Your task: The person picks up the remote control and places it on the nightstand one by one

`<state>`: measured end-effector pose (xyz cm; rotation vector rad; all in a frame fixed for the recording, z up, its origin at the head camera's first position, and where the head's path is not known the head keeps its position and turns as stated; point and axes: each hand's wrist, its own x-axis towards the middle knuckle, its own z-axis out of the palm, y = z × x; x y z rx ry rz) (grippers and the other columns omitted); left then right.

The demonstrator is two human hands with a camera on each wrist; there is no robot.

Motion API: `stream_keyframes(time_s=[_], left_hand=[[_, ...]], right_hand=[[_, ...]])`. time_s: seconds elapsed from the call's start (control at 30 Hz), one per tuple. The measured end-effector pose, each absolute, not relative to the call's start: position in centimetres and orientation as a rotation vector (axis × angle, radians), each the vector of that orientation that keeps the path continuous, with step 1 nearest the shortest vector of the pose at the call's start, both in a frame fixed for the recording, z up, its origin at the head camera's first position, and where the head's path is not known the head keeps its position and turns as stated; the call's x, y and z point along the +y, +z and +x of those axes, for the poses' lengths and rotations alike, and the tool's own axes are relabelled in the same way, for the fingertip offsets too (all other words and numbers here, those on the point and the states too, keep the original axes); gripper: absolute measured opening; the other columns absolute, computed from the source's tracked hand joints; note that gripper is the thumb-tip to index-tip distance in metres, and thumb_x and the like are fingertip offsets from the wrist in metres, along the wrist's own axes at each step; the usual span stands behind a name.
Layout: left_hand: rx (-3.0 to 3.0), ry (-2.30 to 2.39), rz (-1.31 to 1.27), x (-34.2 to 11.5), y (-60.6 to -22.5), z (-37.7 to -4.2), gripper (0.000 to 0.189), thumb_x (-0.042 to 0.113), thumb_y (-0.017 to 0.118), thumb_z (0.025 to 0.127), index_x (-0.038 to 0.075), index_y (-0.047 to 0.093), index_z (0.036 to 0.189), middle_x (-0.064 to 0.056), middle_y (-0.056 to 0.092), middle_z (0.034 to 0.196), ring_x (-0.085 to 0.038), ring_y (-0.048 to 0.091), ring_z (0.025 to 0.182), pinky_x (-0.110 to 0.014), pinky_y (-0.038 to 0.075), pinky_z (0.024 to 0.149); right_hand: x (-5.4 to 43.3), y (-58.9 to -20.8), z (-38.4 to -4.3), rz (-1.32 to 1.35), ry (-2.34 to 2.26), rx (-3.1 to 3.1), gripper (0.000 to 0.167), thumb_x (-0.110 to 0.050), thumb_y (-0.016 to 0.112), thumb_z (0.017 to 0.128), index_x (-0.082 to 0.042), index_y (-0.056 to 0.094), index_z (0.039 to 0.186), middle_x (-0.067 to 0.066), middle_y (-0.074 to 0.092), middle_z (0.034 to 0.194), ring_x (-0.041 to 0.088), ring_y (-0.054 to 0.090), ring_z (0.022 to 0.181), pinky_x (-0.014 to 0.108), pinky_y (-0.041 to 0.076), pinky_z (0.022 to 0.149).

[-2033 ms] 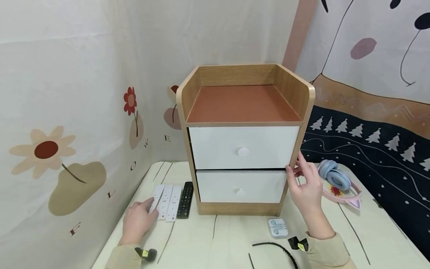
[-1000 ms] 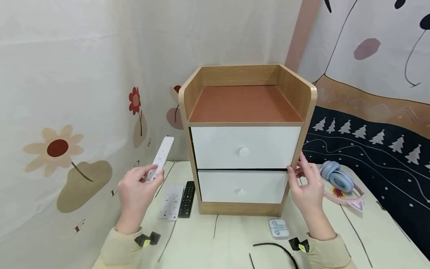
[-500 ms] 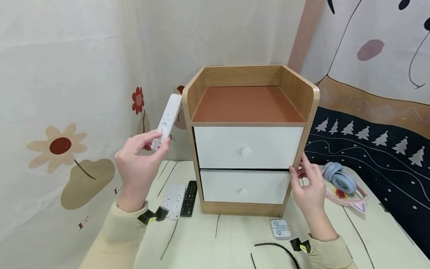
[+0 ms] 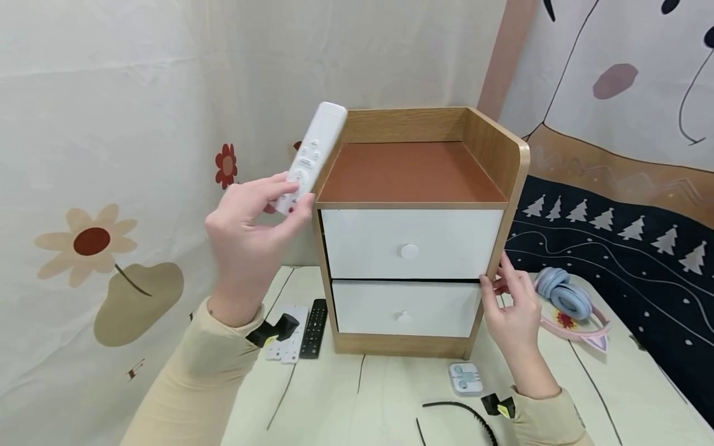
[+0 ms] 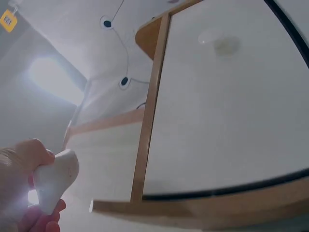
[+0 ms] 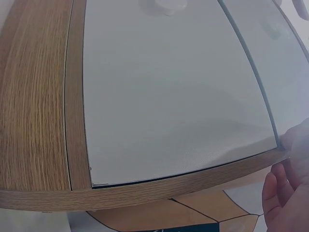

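Observation:
My left hand holds a white remote control between thumb and fingers, raised beside the upper left corner of a small wooden drawer cabinet. The remote is tilted, its far end in front of the cabinet's left side panel. In the left wrist view, the butt of the remote pokes out from the fingers. My right hand grips the cabinet's right edge, thumb at the front and fingers along the side, level with the gap between the two white drawers. Both drawers, upper and lower, are closed.
White remotes and a black remote lie left of the cabinet. A boxed pair of earphones and a black headband are in front. Blue headphones with a pink cat-ear band lie at right.
My left hand has picked up the leftmost white remote from the table, raised it and carried it right to the cabinet's upper left corner. My right hand stays on the cabinet edge.

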<state>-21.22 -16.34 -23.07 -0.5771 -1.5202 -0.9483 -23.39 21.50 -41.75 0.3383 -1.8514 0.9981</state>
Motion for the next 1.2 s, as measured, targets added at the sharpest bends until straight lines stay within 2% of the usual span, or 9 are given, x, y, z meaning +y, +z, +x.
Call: stream_keyframes(time_s=[0.1,0.17,0.33,0.5,0.63,0.87,1.0,1.2], left_hand=[[-1.59,-0.844,-0.625,-15.1,-22.7,-21.3,0.015,0.014,0.09,0.085,0.007,0.089,0.098,-0.011,0.087,0.106,-0.028,0.07,0.081,-0.019,0.047,0.074],[-1.648,-0.761,-0.664,-14.3,-22.5,-21.5,0.015,0.015,0.09,0.086,0.006,0.089,0.097,-0.01,0.087,0.106,-0.03,0.071,0.08,-0.024,0.046,0.072],[-1.773,-0.571,-0.734,-11.8,-21.9,-22.2,0.013,0.02,0.087,0.089,0.008,0.087,0.095,-0.007,0.087,0.101,-0.027,0.074,0.079,-0.036,0.052,0.068],[-1.86,-0.548,-0.731,-9.6,-21.9,-22.8,0.012,0.023,0.086,0.088,0.012,0.084,0.092,-0.001,0.083,0.087,-0.026,0.064,0.071,-0.038,0.05,0.059],[-1.95,-0.603,-0.709,-8.2,-21.9,-23.3,0.012,0.025,0.087,0.086,0.014,0.084,0.091,0.0,0.08,0.079,-0.026,0.063,0.072,-0.041,0.05,0.058],[-2.082,-0.663,-0.644,-6.7,-21.7,-24.1,0.015,0.029,0.085,0.087,0.014,0.081,0.09,0.0,0.074,0.069,-0.027,0.062,0.072,-0.037,0.039,0.055],[-2.151,-0.657,-0.616,-6.0,-21.4,-24.6,0.016,0.031,0.083,0.089,0.015,0.082,0.092,-0.001,0.075,0.07,-0.026,0.058,0.068,-0.034,0.039,0.056],[-2.281,-0.644,-0.569,-4.8,-20.5,-25.0,0.018,0.034,0.081,0.095,0.017,0.081,0.094,0.003,0.062,0.062,-0.019,0.047,0.066,-0.031,0.036,0.061]], right_hand=[[21.5,-41.8,-23.4,0.341,0.998,-1.853,0.068,0.007,0.079,0.093,-0.005,0.06,0.157,0.031,0.064,0.107,-0.019,0.052,0.094,-0.002,0.045,0.089],[21.5,-41.8,-23.4,0.342,0.998,-1.851,0.068,0.008,0.079,0.092,-0.004,0.06,0.156,0.031,0.064,0.107,-0.019,0.052,0.094,-0.002,0.045,0.089],[21.5,-41.7,-23.4,0.344,0.993,-1.842,0.068,0.01,0.078,0.092,-0.004,0.06,0.156,0.032,0.064,0.107,-0.019,0.051,0.094,-0.003,0.045,0.089],[21.3,-41.5,-23.4,0.35,0.995,-1.834,0.069,0.011,0.078,0.092,-0.004,0.06,0.156,0.03,0.065,0.107,-0.016,0.053,0.093,-0.002,0.045,0.088],[21.3,-41.5,-23.3,0.348,1.0,-1.841,0.068,0.01,0.077,0.093,-0.006,0.06,0.157,0.03,0.065,0.107,-0.016,0.053,0.093,-0.002,0.045,0.089],[21.5,-41.7,-23.5,0.338,0.996,-1.86,0.068,0.008,0.078,0.094,-0.007,0.059,0.158,0.031,0.065,0.109,-0.019,0.052,0.095,-0.002,0.045,0.089],[21.6,-41.8,-23.5,0.337,0.999,-1.859,0.068,0.007,0.079,0.094,-0.006,0.059,0.157,0.031,0.065,0.109,-0.019,0.052,0.095,-0.002,0.045,0.089],[21.3,-41.6,-23.5,0.341,0.998,-1.823,0.068,0.013,0.077,0.091,-0.003,0.061,0.155,0.03,0.065,0.106,-0.018,0.052,0.094,-0.002,0.045,0.088]])
